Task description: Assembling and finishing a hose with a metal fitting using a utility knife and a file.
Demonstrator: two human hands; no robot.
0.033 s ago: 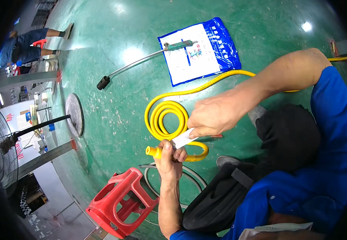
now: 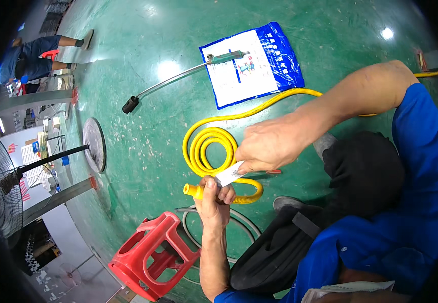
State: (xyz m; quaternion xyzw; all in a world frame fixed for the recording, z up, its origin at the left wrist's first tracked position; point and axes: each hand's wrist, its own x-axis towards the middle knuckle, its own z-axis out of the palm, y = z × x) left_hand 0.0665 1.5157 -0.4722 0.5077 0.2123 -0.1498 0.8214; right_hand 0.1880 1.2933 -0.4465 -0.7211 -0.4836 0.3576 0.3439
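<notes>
A yellow corrugated hose [image 2: 204, 146] lies coiled on the green floor, and its free end curves back toward me. My left hand [image 2: 214, 199] is closed around that end, just behind the yellow fitting [image 2: 192, 191]. My right hand [image 2: 272, 144] reaches in from the right and pinches a white strip [image 2: 229, 175] that rests against the hose right by my left thumb. The rest of the hose runs off to the right behind my right forearm.
A metal spray lance [image 2: 171, 80] lies with its green handle on a blue and white plastic bag [image 2: 252, 63]. A red plastic stool [image 2: 151, 255] lies tipped over by my left arm, beside a grey tube loop [image 2: 244, 224]. A standing fan [image 2: 7, 182] and its round base [image 2: 94, 144] are at the left. Another person [image 2: 32, 55] crouches far left.
</notes>
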